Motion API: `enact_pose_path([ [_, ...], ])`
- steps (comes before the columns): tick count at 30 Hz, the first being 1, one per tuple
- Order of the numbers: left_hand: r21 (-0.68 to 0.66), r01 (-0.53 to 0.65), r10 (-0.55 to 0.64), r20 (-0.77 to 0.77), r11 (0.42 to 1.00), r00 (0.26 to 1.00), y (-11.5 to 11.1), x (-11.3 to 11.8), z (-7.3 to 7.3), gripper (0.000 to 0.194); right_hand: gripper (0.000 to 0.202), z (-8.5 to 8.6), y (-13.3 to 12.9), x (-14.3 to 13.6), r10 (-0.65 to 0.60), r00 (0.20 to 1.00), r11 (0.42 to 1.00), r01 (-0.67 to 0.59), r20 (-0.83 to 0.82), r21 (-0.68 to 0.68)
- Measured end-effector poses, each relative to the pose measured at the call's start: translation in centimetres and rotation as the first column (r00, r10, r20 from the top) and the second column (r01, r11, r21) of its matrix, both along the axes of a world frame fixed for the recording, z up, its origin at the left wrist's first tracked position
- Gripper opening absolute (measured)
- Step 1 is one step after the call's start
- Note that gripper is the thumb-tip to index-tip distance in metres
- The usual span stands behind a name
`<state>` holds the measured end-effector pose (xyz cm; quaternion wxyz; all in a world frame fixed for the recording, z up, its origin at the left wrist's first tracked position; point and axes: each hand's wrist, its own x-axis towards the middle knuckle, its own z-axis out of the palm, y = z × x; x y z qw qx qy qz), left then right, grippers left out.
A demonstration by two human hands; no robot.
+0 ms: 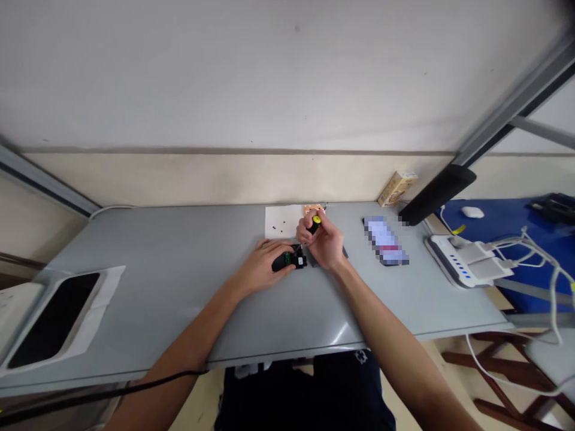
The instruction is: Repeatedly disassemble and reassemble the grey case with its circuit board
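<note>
My left hand [265, 268] lies on the grey table with its fingers closed around a small black device [282, 261], which has a green circuit board showing. What kind of device it is I cannot tell. In my right hand [327, 242] is a screwdriver [316, 222] with a black handle and a yellow end, held upright with its shaft pointing down at the device. Whether the tip touches a screw is too small to see. Just behind the hands, a white sheet of paper [276, 218] carries several tiny dark pieces. A dark flat piece [318, 261] lies partly under my right wrist.
A phone [385, 240] with a lit screen lies to the right. Beyond it are a white power strip [453, 263] with cables, a black bar-shaped object [435, 194] and a small carton [398, 188]. A dark tablet-like slab [56, 317] is at the left; a wall closes the back.
</note>
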<state>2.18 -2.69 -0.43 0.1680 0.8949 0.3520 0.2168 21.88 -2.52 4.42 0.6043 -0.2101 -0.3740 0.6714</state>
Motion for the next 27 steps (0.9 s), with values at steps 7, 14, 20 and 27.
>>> enact_pose_path([
  [7, 0.009, -0.009, 0.009, -0.008, 1.000, 1.000, 0.03, -0.02, -0.19, 0.022, 0.036, 0.12, 0.02, -0.02, -0.004, 1.000, 1.000, 0.004, -0.029, 0.009],
  [14, -0.025, -0.030, 0.030, -0.002, 0.999, 1.000, 0.02, 0.00, -0.04, 0.041, 0.037, -0.06, 0.06, -0.28, -0.009, 0.999, 1.000, 0.009, -0.047, -0.002],
  [20, -0.014, -0.019, 0.019, 0.019, 1.000, 1.000, -0.02, -0.02, -0.15, 0.034, 0.036, -0.16, 0.29, 0.03, -0.046, 0.997, 0.999, 0.046, -0.063, -0.003],
  [27, -0.016, -0.018, 0.018, -0.007, 1.000, 1.000, -0.01, 0.07, -0.13, 0.028, 0.036, 0.04, -0.08, -0.09, -0.035, 0.998, 0.999, 0.034, -0.045, -0.034],
])
